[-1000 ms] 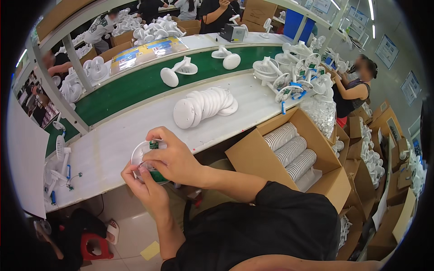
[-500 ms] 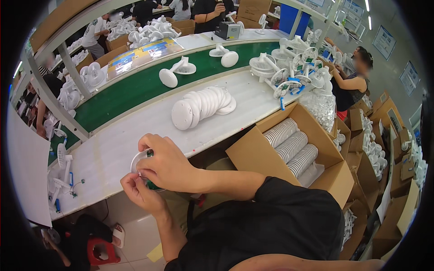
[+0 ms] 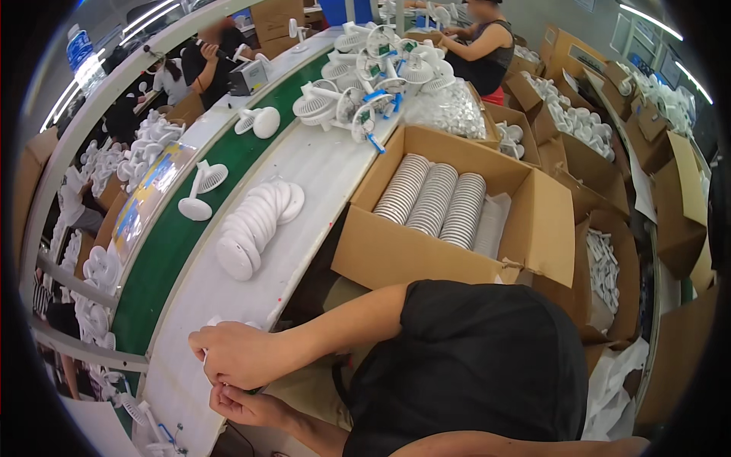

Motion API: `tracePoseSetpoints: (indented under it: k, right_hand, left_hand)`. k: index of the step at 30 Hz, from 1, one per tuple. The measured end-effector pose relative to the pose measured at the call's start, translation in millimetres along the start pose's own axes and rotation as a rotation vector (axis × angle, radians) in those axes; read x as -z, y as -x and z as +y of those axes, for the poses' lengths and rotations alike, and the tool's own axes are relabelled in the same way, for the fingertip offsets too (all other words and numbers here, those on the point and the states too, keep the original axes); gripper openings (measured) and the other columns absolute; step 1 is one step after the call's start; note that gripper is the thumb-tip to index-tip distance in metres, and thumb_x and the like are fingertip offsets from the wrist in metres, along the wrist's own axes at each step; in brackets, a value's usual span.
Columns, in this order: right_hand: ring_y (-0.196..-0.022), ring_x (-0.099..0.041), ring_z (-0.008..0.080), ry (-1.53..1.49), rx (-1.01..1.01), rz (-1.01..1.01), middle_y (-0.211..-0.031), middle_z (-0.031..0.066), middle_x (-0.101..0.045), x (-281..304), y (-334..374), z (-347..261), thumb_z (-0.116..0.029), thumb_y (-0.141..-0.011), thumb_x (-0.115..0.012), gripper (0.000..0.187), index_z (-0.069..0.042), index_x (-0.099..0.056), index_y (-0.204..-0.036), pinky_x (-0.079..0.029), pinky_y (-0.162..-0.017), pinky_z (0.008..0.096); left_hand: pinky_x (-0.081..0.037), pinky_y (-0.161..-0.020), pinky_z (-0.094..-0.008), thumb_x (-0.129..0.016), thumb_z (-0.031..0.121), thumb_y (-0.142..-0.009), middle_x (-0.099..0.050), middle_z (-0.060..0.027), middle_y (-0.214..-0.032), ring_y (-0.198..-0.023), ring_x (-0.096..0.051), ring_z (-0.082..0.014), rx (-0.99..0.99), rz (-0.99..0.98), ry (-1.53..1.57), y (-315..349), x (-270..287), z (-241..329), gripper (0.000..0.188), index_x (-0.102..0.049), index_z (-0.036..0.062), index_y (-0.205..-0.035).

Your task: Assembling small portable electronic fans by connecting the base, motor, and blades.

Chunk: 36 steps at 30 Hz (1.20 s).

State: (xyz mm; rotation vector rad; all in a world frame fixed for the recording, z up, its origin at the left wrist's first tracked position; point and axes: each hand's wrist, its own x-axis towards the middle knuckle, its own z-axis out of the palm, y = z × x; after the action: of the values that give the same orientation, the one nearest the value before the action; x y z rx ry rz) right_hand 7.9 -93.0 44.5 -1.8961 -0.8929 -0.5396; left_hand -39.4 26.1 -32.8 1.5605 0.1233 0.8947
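Note:
Close together over the near edge of the white bench (image 3: 179,346), my two hands work at one spot. My right hand (image 3: 242,354) is curled, its fingers bent downward around a white part (image 3: 253,324) that shows only as a sliver behind the knuckles. Just below it, my left hand (image 3: 247,405) is closed, thumb and finger pinched near the right fingertips. What the left pinch holds is too small and covered to make out. Beyond the hands, a leaning row of white round discs (image 3: 255,228) lies on the bench.
An open cardboard box (image 3: 434,259) of stacked ringed white discs stands right of the bench. Fans (image 3: 204,190) lie on the green belt (image 3: 164,251). Fan heads with blue parts (image 3: 373,84) pile up at the far end, near a seated person (image 3: 483,49).
My view has swung rightward. My right hand has turned over the white part, hiding the green circuit board seen inside it before; both hands remain close together.

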Motion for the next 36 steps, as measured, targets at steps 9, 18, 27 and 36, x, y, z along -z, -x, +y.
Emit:
tracePoseSetpoints:
  k: [9, 18, 27, 36]
  right_hand:
    - [-0.087, -0.061, 0.0283, -0.092, -0.031, -0.051, -0.102, 0.0081, -0.059, 6, -2, 4, -0.01, -0.071, -0.07, 0.005, -0.01, -0.073, -0.075, -0.05, -0.073, 0.0405]
    - [-0.088, -0.061, 0.0302, -0.014, 0.146, -0.146, -0.1, 0.0078, -0.061, 10, -14, 4, -0.004, -0.068, -0.07, 0.01, -0.01, -0.072, -0.076, -0.05, -0.073, 0.0424]
    - [-0.091, -0.064, 0.0176, -0.144, -0.009, -0.273, -0.109, 0.0106, -0.063, 0, -21, 17, -0.001, -0.075, -0.069, 0.016, -0.004, -0.071, -0.091, -0.053, -0.07, 0.0274]
    - [-0.092, -0.065, 0.0205, -0.063, 0.058, -0.225, -0.105, 0.012, -0.066, -3, -19, 19, -0.002, -0.076, -0.072, 0.013, -0.003, -0.069, -0.089, -0.052, -0.075, 0.029]
  left_hand:
    - [-0.045, -0.077, -0.0239, -0.059, 0.016, -0.102, -0.058, -0.0063, -0.1, -0.088, -0.055, -0.0122, -0.012, -0.22, 0.042, -7, 20, 8, 0.018, -0.054, -0.0001, -0.109]
    - [-0.041, -0.067, -0.023, -0.058, 0.008, -0.099, -0.058, -0.003, -0.088, -0.075, -0.048, -0.0087, -0.069, -0.267, 0.058, -5, 24, 2, 0.009, -0.059, -0.0001, -0.1]
    - [-0.044, -0.064, -0.0231, -0.061, 0.001, -0.093, -0.058, -0.0014, -0.085, -0.072, -0.052, -0.0074, -0.007, -0.141, 0.148, -8, 17, -3, 0.007, -0.06, -0.0006, -0.099]
    - [-0.047, -0.065, -0.0209, -0.059, -0.002, -0.091, -0.071, -0.0058, -0.086, -0.075, -0.06, -0.0047, 0.025, -0.045, 0.366, -9, 1, 15, 0.044, -0.056, 0.0023, -0.135]
